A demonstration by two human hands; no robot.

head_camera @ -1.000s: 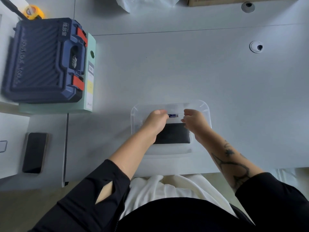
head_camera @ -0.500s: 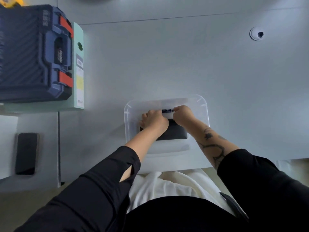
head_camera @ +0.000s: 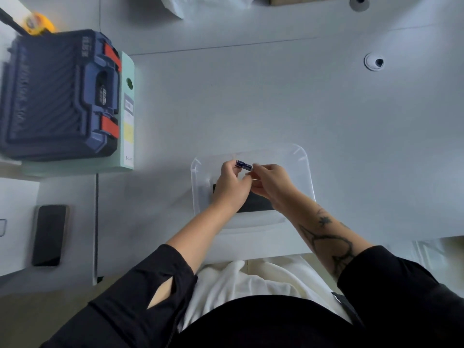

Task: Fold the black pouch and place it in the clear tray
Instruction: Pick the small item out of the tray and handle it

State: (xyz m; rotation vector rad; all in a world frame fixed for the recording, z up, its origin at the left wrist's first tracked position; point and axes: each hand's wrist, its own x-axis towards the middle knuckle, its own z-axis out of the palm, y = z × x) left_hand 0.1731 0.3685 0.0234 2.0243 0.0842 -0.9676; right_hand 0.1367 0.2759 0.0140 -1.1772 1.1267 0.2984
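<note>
The flat black fabric pouch point(head_camera: 253, 204) already lies inside the clear plastic tray point(head_camera: 307, 172), so the task looks almost done, while the left hand point(head_camera: 229, 187) and right hand point(head_camera: 272, 185) together pinch a small blue cylinder point(head_camera: 244, 166) above it.

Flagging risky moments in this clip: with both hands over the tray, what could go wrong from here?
1. The left hand and right hand pinch a small blue object above the clear tray; it could slip and drop in.
2. The black pouch lies unheld beneath them and may unfold.
3. The tray sits near the table edge; a forearm nudge could push it off.
</note>
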